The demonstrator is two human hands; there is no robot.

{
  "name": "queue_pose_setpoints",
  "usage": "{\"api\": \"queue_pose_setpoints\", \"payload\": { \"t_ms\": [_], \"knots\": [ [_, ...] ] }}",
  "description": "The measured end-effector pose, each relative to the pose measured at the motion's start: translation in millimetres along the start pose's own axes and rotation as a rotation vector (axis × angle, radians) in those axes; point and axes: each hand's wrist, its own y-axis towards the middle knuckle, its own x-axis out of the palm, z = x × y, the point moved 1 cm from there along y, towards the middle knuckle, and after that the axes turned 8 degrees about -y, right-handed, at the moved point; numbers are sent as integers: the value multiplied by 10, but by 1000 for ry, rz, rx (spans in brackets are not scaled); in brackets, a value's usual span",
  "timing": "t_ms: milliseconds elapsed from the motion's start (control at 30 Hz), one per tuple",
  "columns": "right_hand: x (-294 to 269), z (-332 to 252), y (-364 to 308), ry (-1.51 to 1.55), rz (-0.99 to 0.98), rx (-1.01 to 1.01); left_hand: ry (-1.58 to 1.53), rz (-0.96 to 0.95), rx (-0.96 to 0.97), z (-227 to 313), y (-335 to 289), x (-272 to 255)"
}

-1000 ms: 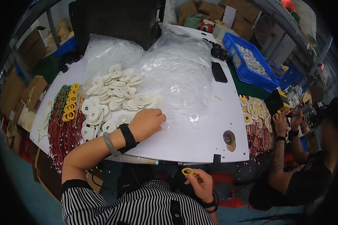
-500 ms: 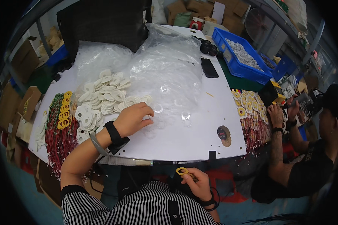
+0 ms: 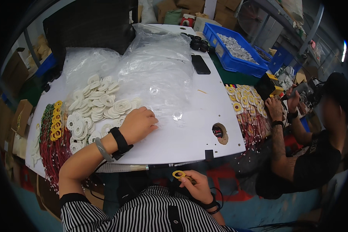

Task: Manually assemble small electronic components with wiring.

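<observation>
The clear bag (image 3: 158, 73) lies just beyond the left hand (image 3: 138, 124), grasp unclear; the right hand (image 3: 198, 187) pinches a yellow ring (image 3: 174, 174).

L hand (image 3: 139, 124): palm, grip hidden; R hand (image 3: 198, 186) covers pt. of yellow ring (image 3: 174, 173); ends of red wires (image 3: 52, 156) indistinct.
</observation>
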Motion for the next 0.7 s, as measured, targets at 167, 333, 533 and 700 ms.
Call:
{"api": "queue_pose_setpoints", "payload": {
  "t_ms": [167, 333, 533, 700],
  "knots": [
    [12, -1, 6, 7, 3, -22, -142, 92, -119, -9, -70, -189],
    [9, -27, 36, 38, -9, -11, 30, 89, -220, 319, -214, -383],
    [19, -25, 97, 173, -40, -41, -907, -69, -607, 948, -617, -156],
    [16, -66, 83, 215, 5, -59, -1228, -44, -615, 995, -692, 169]
  ]
}}
